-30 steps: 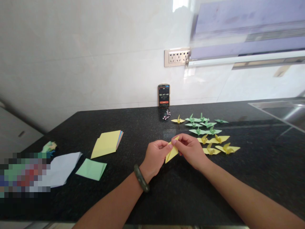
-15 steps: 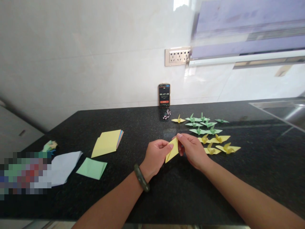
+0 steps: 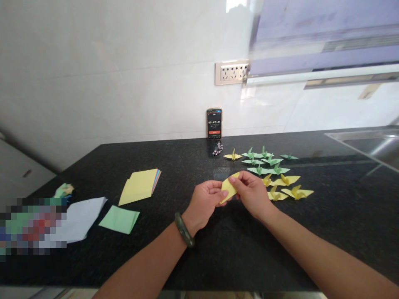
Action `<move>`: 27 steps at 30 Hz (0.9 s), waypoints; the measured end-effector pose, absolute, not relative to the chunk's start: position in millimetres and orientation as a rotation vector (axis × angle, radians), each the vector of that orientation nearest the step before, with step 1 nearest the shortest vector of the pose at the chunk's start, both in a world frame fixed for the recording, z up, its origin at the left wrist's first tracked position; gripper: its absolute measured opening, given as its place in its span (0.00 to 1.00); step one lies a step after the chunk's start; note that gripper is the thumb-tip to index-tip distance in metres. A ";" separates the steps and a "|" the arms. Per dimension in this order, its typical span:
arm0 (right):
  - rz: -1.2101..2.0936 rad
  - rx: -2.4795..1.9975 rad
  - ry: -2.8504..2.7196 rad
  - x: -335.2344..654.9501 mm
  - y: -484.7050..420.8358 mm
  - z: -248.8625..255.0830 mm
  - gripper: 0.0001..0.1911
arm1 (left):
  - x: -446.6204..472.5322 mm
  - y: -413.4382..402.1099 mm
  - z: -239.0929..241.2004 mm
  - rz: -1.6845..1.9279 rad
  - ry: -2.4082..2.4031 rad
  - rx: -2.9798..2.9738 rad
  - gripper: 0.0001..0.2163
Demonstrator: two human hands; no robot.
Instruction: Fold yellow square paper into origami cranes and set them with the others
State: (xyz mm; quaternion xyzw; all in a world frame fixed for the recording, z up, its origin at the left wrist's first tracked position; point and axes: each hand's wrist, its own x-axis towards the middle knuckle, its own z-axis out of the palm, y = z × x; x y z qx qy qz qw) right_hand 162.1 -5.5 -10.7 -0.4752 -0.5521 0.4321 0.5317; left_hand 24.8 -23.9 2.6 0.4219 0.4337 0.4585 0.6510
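Between my two hands is a small folded piece of yellow paper (image 3: 230, 190), held above the dark countertop (image 3: 199, 257). My left hand (image 3: 205, 201), with a dark green bangle (image 3: 184, 229) on its wrist, pinches the lower left part. The thumb of my right hand (image 3: 254, 195) presses on its upper right part, the fingers partly hidden behind. Just past my right hand sit several yellow paper cranes (image 3: 286, 180), with several green paper cranes (image 3: 259, 170) behind them. One yellow crane (image 3: 232, 156) stands apart, farther left.
Left of my hands lie a stack of coloured paper (image 3: 140, 186), a green sheet (image 3: 120, 219) and white paper (image 3: 85, 218). A phone (image 3: 214, 123) showing a timer leans on the wall, a beaded bracelet (image 3: 217, 149) before it. A sink (image 3: 374, 145) is at far right.
The yellow paper has been turned in my fingers and its upper end now points farther right. My right thumb has come down onto its face. Other things stay put.
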 end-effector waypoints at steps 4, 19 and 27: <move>0.952 -1.151 -1.273 165.7 -2.4 -6.4 0.15 | 25.7 -26.2 5.4 0.983 1.064 0.950 0.06; 0.911 -1.166 -1.371 166.4 -7.6 -1.4 0.16 | 21.3 -24.5 4.1 0.859 1.006 1.158 0.10; 0.959 -1.168 -1.417 158.8 -13.2 -2.3 0.16 | 21.3 -26.7 7.6 0.868 1.139 1.320 0.13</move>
